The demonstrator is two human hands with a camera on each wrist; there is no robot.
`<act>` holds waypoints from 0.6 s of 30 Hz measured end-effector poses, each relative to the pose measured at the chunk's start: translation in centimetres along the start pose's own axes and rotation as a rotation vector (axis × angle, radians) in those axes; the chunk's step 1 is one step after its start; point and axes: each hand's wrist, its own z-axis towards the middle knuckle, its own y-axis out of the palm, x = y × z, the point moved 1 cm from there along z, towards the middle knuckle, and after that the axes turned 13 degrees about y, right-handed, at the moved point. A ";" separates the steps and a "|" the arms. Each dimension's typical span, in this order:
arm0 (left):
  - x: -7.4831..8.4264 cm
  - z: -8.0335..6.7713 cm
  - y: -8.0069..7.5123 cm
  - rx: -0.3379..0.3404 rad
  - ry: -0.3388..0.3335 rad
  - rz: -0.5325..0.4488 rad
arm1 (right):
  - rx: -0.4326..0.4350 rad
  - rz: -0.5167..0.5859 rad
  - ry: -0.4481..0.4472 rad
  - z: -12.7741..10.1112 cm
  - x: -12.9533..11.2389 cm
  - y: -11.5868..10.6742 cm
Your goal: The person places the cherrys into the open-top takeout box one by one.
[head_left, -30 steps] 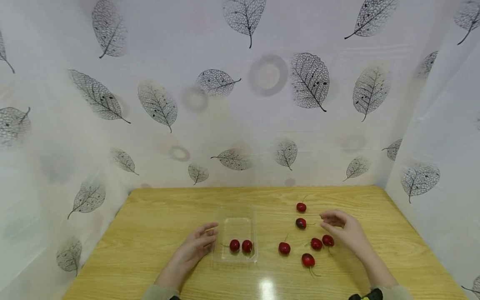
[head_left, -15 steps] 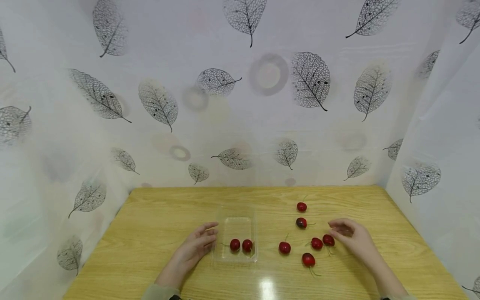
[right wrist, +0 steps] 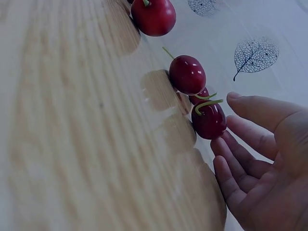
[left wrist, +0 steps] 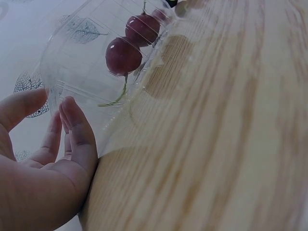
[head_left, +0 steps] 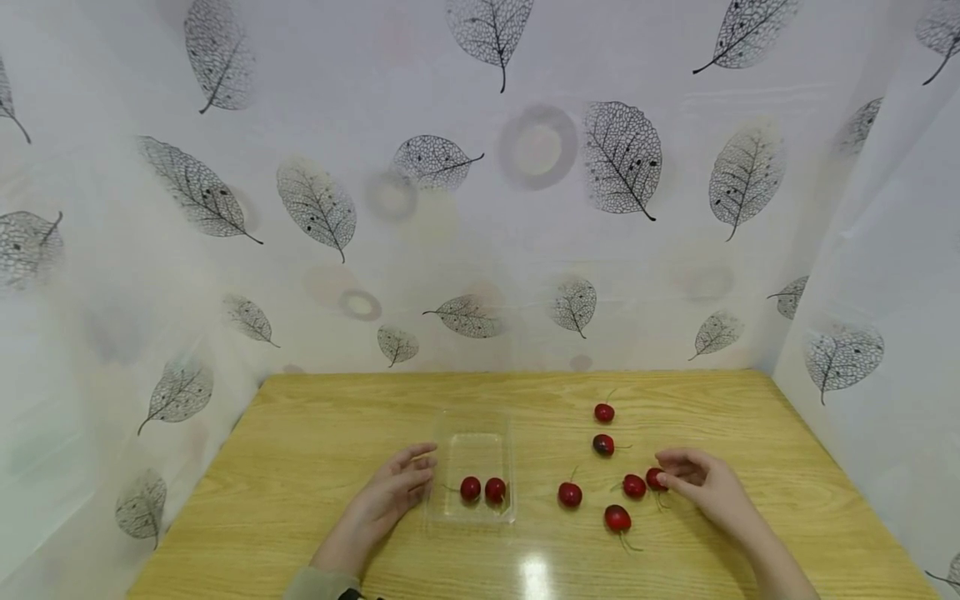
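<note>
L hand [head_left: 390,493] lies flat on the table [head_left: 300,467], fingers relaxed & straight, tips just beside the clear tray [head_left: 471,517], which holds 2 cherries [head_left: 482,489]. R hand [head_left: 701,483] is loosely open, fingers slightly bent, tips at the nearest cherry [head_left: 655,478] w/o pinching it. Other loose cherries lie on the table betw. tray & R hand.
</note>
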 end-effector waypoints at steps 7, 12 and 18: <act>-0.1 0.0 -0.1 0.000 0.001 0.000 | -0.006 -0.024 0.036 0.1 0.2 0.2; -0.1 0.0 -0.1 -0.001 -0.002 -0.006 | -0.019 -0.025 0.034 -0.1 0.2 0.3; -0.1 0.0 -0.2 0.004 -0.004 -0.016 | -0.022 -0.047 0.003 -0.1 0.0 0.5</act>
